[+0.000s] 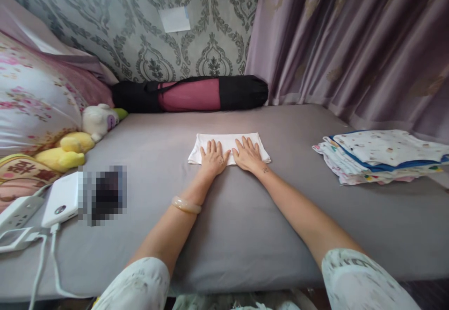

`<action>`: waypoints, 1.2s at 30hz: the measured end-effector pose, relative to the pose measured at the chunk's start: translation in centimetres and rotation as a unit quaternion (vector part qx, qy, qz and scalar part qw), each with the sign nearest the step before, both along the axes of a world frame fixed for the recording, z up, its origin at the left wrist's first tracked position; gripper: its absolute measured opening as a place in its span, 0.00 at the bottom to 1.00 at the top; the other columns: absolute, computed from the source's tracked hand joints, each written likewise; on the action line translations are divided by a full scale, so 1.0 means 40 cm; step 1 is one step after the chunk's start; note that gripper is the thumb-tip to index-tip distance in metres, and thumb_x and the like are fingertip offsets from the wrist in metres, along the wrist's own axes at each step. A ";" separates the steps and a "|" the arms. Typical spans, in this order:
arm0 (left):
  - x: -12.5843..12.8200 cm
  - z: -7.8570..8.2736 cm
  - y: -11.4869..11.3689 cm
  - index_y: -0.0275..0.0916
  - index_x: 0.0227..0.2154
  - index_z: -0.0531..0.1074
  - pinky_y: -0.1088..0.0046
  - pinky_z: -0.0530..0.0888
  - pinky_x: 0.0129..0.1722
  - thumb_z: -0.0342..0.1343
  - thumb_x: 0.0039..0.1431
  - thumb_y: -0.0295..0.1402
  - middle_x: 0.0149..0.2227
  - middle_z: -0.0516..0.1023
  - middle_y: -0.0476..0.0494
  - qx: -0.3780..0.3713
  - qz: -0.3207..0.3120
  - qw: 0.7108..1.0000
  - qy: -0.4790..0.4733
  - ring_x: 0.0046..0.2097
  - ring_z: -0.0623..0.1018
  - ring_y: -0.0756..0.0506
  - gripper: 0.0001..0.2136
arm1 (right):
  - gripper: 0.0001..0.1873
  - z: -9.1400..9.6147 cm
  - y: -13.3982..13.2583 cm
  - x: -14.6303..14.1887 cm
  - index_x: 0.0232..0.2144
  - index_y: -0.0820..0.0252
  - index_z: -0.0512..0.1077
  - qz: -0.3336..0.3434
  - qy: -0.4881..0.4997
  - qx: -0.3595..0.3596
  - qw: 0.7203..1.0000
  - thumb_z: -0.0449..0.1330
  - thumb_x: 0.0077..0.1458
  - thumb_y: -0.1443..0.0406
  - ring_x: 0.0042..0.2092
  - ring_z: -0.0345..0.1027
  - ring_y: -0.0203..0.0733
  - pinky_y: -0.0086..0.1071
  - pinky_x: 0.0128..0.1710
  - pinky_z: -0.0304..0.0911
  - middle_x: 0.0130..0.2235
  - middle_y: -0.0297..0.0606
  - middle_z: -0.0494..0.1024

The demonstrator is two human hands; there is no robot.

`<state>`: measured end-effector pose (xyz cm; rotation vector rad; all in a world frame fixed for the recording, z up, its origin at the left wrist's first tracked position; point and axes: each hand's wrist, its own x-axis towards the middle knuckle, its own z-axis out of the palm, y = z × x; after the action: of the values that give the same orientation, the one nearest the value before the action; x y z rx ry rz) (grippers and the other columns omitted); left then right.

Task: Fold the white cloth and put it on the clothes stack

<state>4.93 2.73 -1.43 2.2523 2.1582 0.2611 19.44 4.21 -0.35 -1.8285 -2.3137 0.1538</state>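
A small white folded cloth [228, 140] lies flat in the middle of a grey bed sheet [245, 226]. My left hand [213, 157] rests palm down on the cloth's near left part, fingers spread. Beside it, almost touching, my right hand [248, 154] presses flat on the near right part. Neither hand grips anything. A pale bangle [186, 205] sits on my left forearm.
A stack of folded patterned cloths [380, 156] lies at the right. A black and pink roll bag [191, 93] rests against the wall. Plush toys [82, 137] and floral pillows [31, 99] sit at the left, with a white power bank [61, 198] and cables. Purple curtains [351, 43] hang on the right.
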 end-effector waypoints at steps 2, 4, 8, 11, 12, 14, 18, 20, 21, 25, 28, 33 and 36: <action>-0.002 -0.004 0.002 0.31 0.64 0.51 0.44 0.50 0.63 0.30 0.65 0.50 0.67 0.49 0.29 0.004 0.000 1.000 0.002 0.68 0.49 0.34 0.33 | 0.31 -0.004 0.003 0.000 0.65 0.60 0.53 -0.002 -0.005 0.002 1.000 0.39 0.64 0.54 0.68 0.38 0.56 0.53 0.64 0.36 0.68 0.48 0.48; -0.003 -0.004 0.003 0.31 0.64 0.51 0.44 0.50 0.63 0.30 0.65 0.50 0.67 0.49 0.29 0.004 0.000 1.000 0.003 0.68 0.49 0.34 0.33 | 0.31 -0.005 0.005 0.000 0.65 0.60 0.52 -0.005 -0.009 -0.001 1.000 0.38 0.64 0.54 0.68 0.38 0.56 0.53 0.63 0.36 0.68 0.48 0.48; -0.004 0.001 0.002 0.31 0.64 0.52 0.44 0.50 0.62 0.31 0.65 0.50 0.67 0.48 0.28 -0.003 -0.005 1.000 0.000 0.68 0.49 0.34 0.33 | 0.31 0.013 0.004 -0.002 0.65 0.60 0.51 -0.008 -0.015 -0.022 1.000 0.38 0.64 0.55 0.68 0.38 0.56 0.54 0.63 0.37 0.68 0.48 0.48; -0.008 0.009 0.001 0.30 0.63 0.54 0.45 0.52 0.63 0.32 0.65 0.49 0.67 0.50 0.28 0.004 -0.016 1.000 -0.007 0.68 0.51 0.34 0.32 | 0.31 0.046 0.010 -0.015 0.65 0.62 0.52 -0.015 -0.025 -0.071 0.997 0.40 0.64 0.55 0.68 0.38 0.57 0.55 0.63 0.37 0.68 0.50 0.47; -0.012 0.013 0.002 0.30 0.63 0.55 0.46 0.52 0.63 0.31 0.65 0.48 0.66 0.52 0.29 0.012 -0.015 1.000 -0.011 0.68 0.52 0.35 0.31 | 0.31 0.058 0.015 -0.025 0.64 0.64 0.53 -0.017 -0.026 -0.084 0.996 0.41 0.63 0.55 0.68 0.38 0.57 0.55 0.63 0.37 0.68 0.51 0.48; -0.021 0.020 0.003 0.31 0.61 0.58 0.49 0.52 0.63 0.30 0.66 0.45 0.65 0.57 0.30 0.040 0.002 0.999 -0.020 0.67 0.55 0.37 0.29 | 0.31 0.073 0.026 -0.053 0.63 0.67 0.55 -0.014 -0.019 -0.076 0.997 0.43 0.63 0.57 0.68 0.38 0.55 0.55 0.64 0.35 0.67 0.53 0.48; -0.051 0.029 0.002 0.31 0.59 0.61 0.49 0.51 0.64 0.32 0.66 0.38 0.63 0.60 0.30 0.084 0.066 0.994 -0.022 0.66 0.56 0.37 0.25 | 0.29 0.060 0.042 -0.123 0.64 0.66 0.53 0.009 0.018 0.002 1.000 0.38 0.64 0.59 0.69 0.36 0.51 0.53 0.65 0.32 0.68 0.49 0.46; -0.066 0.031 -0.001 0.31 0.58 0.62 0.45 0.52 0.63 0.35 0.65 0.38 0.64 0.59 0.30 0.056 0.088 0.994 -0.028 0.66 0.57 0.36 0.24 | 0.30 0.037 0.045 -0.148 0.65 0.65 0.52 0.011 0.020 -0.007 1.000 0.38 0.65 0.58 0.69 0.36 0.50 0.52 0.65 0.31 0.68 0.48 0.47; -0.071 0.032 -0.002 0.31 0.58 0.62 0.44 0.53 0.62 0.36 0.65 0.38 0.64 0.59 0.29 0.038 0.095 0.994 -0.032 0.66 0.57 0.35 0.24 | 0.30 0.025 0.045 -0.155 0.65 0.65 0.51 0.011 0.018 -0.013 1.000 0.37 0.65 0.57 0.68 0.36 0.50 0.52 0.65 0.31 0.68 0.48 0.47; -0.077 0.038 -0.006 0.32 0.57 0.63 0.43 0.54 0.61 0.36 0.65 0.39 0.64 0.59 0.30 0.020 0.105 0.994 -0.038 0.66 0.57 0.34 0.24 | 0.31 -0.006 0.048 -0.160 0.65 0.65 0.52 0.012 0.011 -0.007 1.000 0.38 0.64 0.56 0.68 0.39 0.51 0.54 0.64 0.32 0.67 0.49 0.51; -0.073 0.042 -0.007 0.31 0.57 0.63 0.43 0.54 0.61 0.37 0.65 0.39 0.64 0.59 0.30 0.022 0.110 0.993 -0.041 0.65 0.58 0.32 0.24 | 0.31 -0.010 0.050 -0.156 0.65 0.64 0.52 0.012 0.003 -0.006 1.000 0.38 0.64 0.56 0.68 0.40 0.52 0.54 0.64 0.33 0.67 0.48 0.51; -0.074 0.041 -0.004 0.33 0.54 0.66 0.42 0.55 0.60 0.38 0.65 0.39 0.63 0.62 0.32 0.034 0.116 0.991 -0.055 0.63 0.60 0.32 0.22 | 0.31 0.000 0.055 -0.157 0.64 0.65 0.53 0.011 -0.002 -0.008 1.000 0.38 0.64 0.57 0.67 0.41 0.53 0.54 0.63 0.33 0.67 0.48 0.51; -0.082 0.037 0.004 0.36 0.49 0.69 0.44 0.55 0.61 0.38 0.65 0.35 0.59 0.68 0.33 0.059 0.124 0.988 -0.074 0.62 0.62 0.35 0.18 | 0.30 0.015 0.062 -0.170 0.63 0.66 0.55 0.006 0.008 -0.024 1.000 0.39 0.63 0.58 0.67 0.42 0.54 0.56 0.63 0.34 0.66 0.51 0.53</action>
<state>1.67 2.87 0.05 1.9409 2.3987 0.5546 12.65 6.70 0.26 -1.8297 -2.3291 0.2279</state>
